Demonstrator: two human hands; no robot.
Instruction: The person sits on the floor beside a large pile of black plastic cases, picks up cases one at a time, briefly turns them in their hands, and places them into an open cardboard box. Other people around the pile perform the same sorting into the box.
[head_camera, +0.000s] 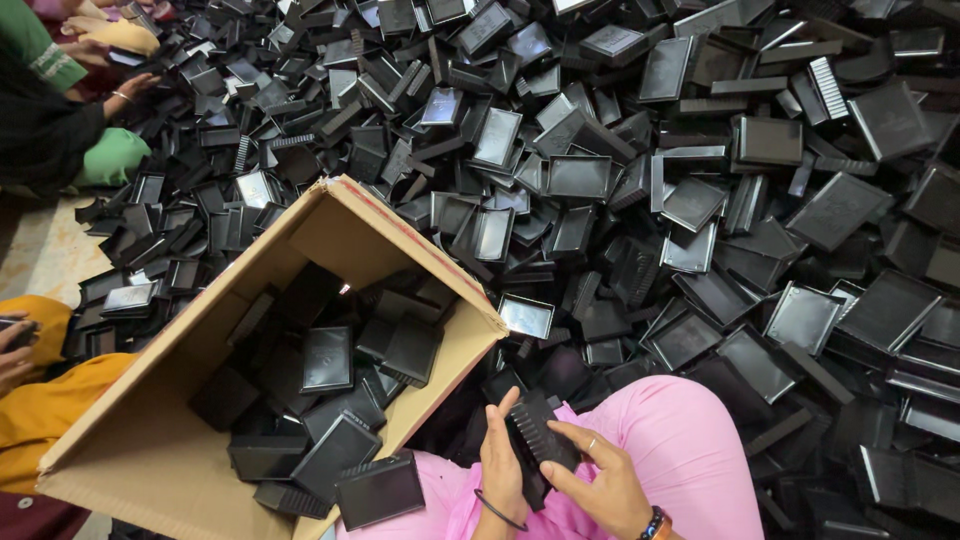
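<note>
My left hand (500, 455) and my right hand (592, 480) both hold a black ribbed plastic part (537, 435) over my pink-clad lap (690, 440), at the bottom middle of the view. The left hand grips its left edge. The right hand's fingers rest on its right side and lower end. A dark bangle circles my left wrist and a coloured band my right wrist. Just left of my hands stands an open cardboard box (150, 450) tilted toward me, with several black plastic parts inside.
A huge heap of black plastic trays and covers (700, 180) fills the floor ahead and to the right. A person in yellow (40, 400) sits at the left edge. Another person in green and black (60, 120) sits at the top left, a hand on the heap.
</note>
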